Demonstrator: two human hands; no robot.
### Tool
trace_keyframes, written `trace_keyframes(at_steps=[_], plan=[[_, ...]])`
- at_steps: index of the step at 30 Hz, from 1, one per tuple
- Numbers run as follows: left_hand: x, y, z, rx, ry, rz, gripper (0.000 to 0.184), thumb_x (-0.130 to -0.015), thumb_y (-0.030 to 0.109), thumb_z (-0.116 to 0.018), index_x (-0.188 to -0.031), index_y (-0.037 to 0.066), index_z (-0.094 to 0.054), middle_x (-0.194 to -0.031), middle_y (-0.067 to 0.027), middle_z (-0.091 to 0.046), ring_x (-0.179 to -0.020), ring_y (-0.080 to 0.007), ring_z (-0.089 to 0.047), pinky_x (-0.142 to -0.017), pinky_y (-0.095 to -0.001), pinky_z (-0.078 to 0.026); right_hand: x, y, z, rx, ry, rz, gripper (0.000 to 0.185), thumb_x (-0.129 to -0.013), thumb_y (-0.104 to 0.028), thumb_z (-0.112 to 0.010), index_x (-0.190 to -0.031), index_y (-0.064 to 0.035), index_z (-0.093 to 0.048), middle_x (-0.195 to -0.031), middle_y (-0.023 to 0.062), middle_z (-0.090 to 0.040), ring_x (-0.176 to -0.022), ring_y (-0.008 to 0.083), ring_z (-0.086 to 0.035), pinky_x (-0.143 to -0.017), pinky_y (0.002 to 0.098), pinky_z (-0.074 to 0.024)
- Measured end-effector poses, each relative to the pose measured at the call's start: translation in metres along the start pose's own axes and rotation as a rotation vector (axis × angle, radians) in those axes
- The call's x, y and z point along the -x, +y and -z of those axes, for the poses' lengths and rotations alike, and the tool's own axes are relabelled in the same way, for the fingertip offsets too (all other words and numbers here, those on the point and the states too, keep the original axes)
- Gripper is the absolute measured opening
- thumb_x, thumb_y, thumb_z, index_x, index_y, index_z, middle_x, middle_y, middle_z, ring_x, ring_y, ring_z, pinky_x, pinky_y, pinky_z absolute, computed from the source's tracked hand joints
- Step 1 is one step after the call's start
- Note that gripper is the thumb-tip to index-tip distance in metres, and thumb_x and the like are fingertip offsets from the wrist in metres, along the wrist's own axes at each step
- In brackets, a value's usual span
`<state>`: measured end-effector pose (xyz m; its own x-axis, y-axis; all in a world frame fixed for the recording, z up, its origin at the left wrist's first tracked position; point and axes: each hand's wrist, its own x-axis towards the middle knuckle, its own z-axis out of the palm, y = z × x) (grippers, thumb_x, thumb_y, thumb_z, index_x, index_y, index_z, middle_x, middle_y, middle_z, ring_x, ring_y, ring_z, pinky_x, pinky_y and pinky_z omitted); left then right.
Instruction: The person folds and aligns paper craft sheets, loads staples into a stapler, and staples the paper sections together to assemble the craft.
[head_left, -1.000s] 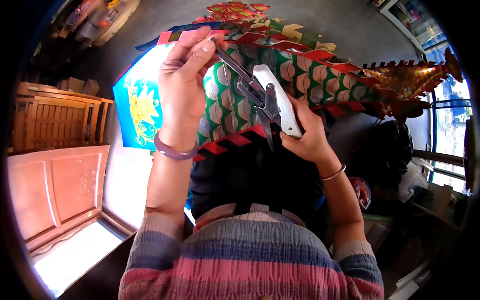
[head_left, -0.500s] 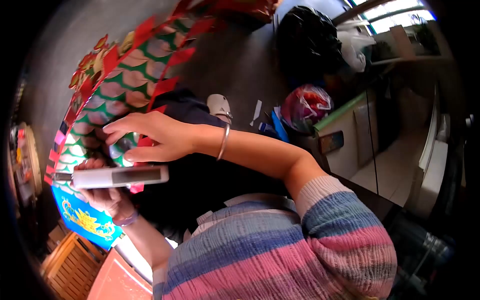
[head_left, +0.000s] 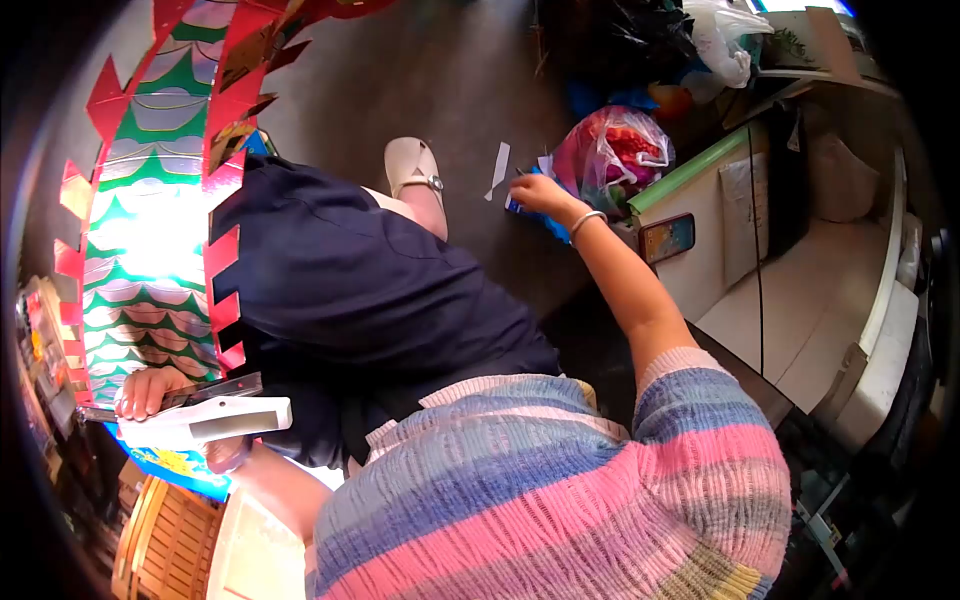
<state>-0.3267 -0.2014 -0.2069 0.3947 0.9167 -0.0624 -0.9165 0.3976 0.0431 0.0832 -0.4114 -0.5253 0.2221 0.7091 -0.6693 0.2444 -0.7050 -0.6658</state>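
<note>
Right hand [head_left: 545, 196] moved beside one clear bag [head_left: 618, 155] (left hand [head_left: 153, 391] holds one stapler [head_left: 170, 429]).

Black bag [head_left: 640, 45] beside white bag [head_left: 722, 45], phone [head_left: 667, 238] (screen lit) by a green-edged pale panel [head_left: 708, 208], slatted wooden furniture [head_left: 170, 545]

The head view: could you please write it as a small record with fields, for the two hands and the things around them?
Left hand: holds a white-handled tool beside the green patterned panel
Right hand: stretched out to the blue items beside the clear bag; any hold unclear
Panel edges: red, jagged
Floor: narrow white strip near a beige shoe
Phone: on its long side, below the green ledge
Clothing: striped sweater
</note>
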Motion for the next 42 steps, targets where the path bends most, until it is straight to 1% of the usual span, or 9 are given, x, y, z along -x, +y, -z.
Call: trace_keyframes(at_steps=[2,5,10,13,17,21,28,32,42], plan=[[-0.002,-0.007,-0.003,-0.044,0.064,-0.089,0.008,-0.083,0.009,-0.055,-0.077,0.004,-0.054,-0.07,-0.0023,-0.053,-0.064,-0.0122,-0.052,-0.061,-0.0226,-0.042,0.006,0.038,-0.008,0.522,0.119,0.018,0.029,-0.076,-0.019,-0.053,-0.094,0.0031,-0.062,-0.09,0.0203,-0.062,-0.083,0.0314,-0.06,-0.074,0.0382,-0.0472],[-0.004,-0.007,0.0,-0.09,0.072,-0.113,0.008,-0.081,0.008,-0.057,-0.074,0.004,-0.055,-0.069,-0.002,-0.054,-0.063,-0.012,-0.053,-0.058,-0.022,-0.043,0.016,0.053,-0.026,0.7,0.38,-0.006,0.031,-0.073,-0.009,-0.055,-0.102,0.0042,-0.056,-0.094,0.0252,-0.059,-0.085,0.0411,-0.057,-0.079,0.0448,-0.0448],[-0.005,0.002,0.003,-0.125,0.074,-0.165,0.006,-0.079,0.008,-0.059,-0.075,0.006,-0.055,-0.071,-0.0001,-0.054,-0.064,-0.0107,-0.052,-0.057,-0.0216,-0.042,0.008,0.042,-0.042,1.081,0.492,0.108,0.024,-0.069,-0.01,-0.059,-0.091,-0.0052,-0.053,-0.094,0.0131,-0.048,-0.093,0.03,-0.046,-0.082,0.0351,-0.04],[-0.006,0.001,0.007,-0.136,0.033,-0.147,0.003,-0.08,0.006,-0.057,-0.077,0.007,-0.055,-0.073,0.0012,-0.054,-0.066,-0.0097,-0.054,-0.06,-0.0201,-0.044,0.005,0.008,-0.036,1.021,0.508,0.318,0.018,-0.074,-0.011,-0.056,-0.091,-0.0062,-0.054,-0.09,0.0114,-0.051,-0.09,0.0266,-0.049,-0.08,0.0349,-0.0398],[-0.004,-0.002,0.003,-0.125,0.065,-0.164,0.004,-0.08,0.006,-0.056,-0.077,0.007,-0.056,-0.073,0.0004,-0.055,-0.067,-0.01,-0.054,-0.061,-0.0199,-0.044,0.009,0.009,-0.048,1.084,0.226,0.181,0.03,-0.066,-0.017,-0.065,-0.092,-0.0057,-0.051,-0.093,0.0097,-0.05,-0.09,0.0263,-0.05,-0.079,0.0341,-0.0402],[-0.004,0.016,0.008,-0.19,0.062,-0.144,0.004,-0.081,0.007,-0.057,-0.077,0.006,-0.056,-0.073,-0.0004,-0.054,-0.066,-0.011,-0.052,-0.061,-0.0209,-0.043,-0.009,0.051,-0.061,1.05,0.367,0.232,0.041,-0.06,-0.019,-0.072,-0.093,-0.0033,-0.053,-0.095,0.0136,-0.053,-0.092,0.0308,-0.051,-0.081,0.0391,-0.0419],[-0.003,0.014,0.007,-0.153,0.099,-0.156,0.007,-0.08,0.007,-0.057,-0.075,0.008,-0.054,-0.071,0.0006,-0.052,-0.065,-0.0105,-0.05,-0.061,-0.0202,-0.041,-0.015,0.053,-0.035,0.622,0.519,0.24,0.035,-0.065,-0.013,-0.065,-0.097,-0.0057,-0.053,-0.097,0.0172,-0.054,-0.093,0.0354,-0.051,-0.082,0.0425,-0.0422],[-0.002,0.02,0.01,-0.17,0.087,-0.144,0.007,-0.082,0.007,-0.056,-0.075,0.008,-0.054,-0.071,0.0007,-0.052,-0.065,-0.0102,-0.05,-0.061,-0.0197,-0.041,-0.013,0.039,-0.034,0.662,0.57,0.138,0.031,-0.069,-0.015,-0.067,-0.094,-0.0045,-0.051,-0.095,0.0178,-0.054,-0.086,0.0355,-0.057,-0.071,0.0393,-0.049],[-0.004,0.019,0.011,-0.191,0.084,-0.166,0.009,-0.081,0.004,-0.055,-0.073,0.008,-0.052,-0.07,0.0009,-0.05,-0.064,-0.0091,-0.048,-0.061,-0.0191,-0.04,0.008,0.019,-0.057,0.819,0.394,-0.191,0.05,-0.068,-0.033,-0.073,-0.095,-0.0027,-0.043,-0.098,0.0186,-0.051,-0.086,0.0347,-0.06,-0.069,0.039,-0.0523]])
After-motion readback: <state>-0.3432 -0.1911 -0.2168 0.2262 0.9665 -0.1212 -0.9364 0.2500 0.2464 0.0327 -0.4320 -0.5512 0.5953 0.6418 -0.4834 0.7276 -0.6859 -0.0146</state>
